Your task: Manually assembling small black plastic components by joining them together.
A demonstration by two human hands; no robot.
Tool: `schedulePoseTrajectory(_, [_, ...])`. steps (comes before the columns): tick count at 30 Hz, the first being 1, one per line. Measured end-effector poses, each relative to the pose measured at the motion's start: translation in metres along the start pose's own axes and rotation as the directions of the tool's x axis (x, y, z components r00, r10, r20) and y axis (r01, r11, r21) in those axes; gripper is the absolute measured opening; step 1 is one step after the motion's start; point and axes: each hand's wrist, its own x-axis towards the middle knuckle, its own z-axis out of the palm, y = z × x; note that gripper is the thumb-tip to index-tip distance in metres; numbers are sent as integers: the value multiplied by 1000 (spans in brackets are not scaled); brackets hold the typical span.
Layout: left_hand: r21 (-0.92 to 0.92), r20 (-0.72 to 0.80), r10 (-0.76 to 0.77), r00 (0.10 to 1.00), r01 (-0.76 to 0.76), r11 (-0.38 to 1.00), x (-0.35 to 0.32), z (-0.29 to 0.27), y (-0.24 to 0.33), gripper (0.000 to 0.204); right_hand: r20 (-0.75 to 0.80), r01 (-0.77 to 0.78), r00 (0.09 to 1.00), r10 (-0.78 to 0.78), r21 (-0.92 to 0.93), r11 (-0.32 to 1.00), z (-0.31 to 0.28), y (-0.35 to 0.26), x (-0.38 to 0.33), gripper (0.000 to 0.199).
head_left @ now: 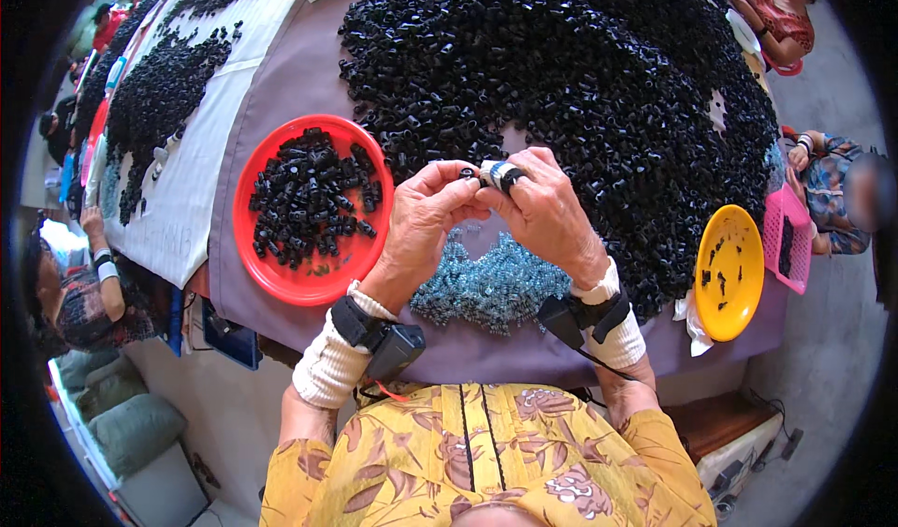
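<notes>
My left hand (pixel 426 211) and my right hand (pixel 550 202) meet over the table's near middle, both with closed fingertips. My left thumb and fingers pinch a small black tubular part (pixel 466 173). Beside it, another dark bit (pixel 484 180) shows at my right fingertips, largely hidden by them. White-and-black wrapping (pixel 505 175) covers a right finger. Below my hands lies a heap of small clear-bluish pieces (pixel 491 288). A huge pile of black tubular parts (pixel 561 69) spreads beyond them. Left of my left hand, a red plate (pixel 245 211) holds many assembled-looking black parts.
A yellow plate (pixel 732 288) with a few black pieces sits at the right edge, beside a pink basket (pixel 786 232). White tissue (pixel 694 326) lies by the plate. More black piles (pixel 168 97) cover a white cloth at left. Several other people sit around the tables.
</notes>
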Motion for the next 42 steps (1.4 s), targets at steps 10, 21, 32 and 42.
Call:
schedulePoseTrajectory(10, [260, -7, 80, 997, -75, 963, -4, 1, 1, 24, -71, 25, 997, -25, 1, 1000, -9, 3, 3, 10])
schedulePoseTrajectory(21, [431, 31, 124, 992, -125, 894, -3, -1, 1, 26, 14, 89, 996, -88, -131, 987, -5, 5, -1, 10])
schedulePoseTrajectory(32, [492, 38, 157, 987, -155, 857, -3, -2, -3, 24, 84, 72, 995, -53, -243, 967, -4, 2, -4, 9])
schedulePoseTrajectory(42, [511, 38, 150, 988, -148, 847, -2, -3, -5, 25, 82, 42, 996, -19, -292, 955, 3, 0, -9, 9])
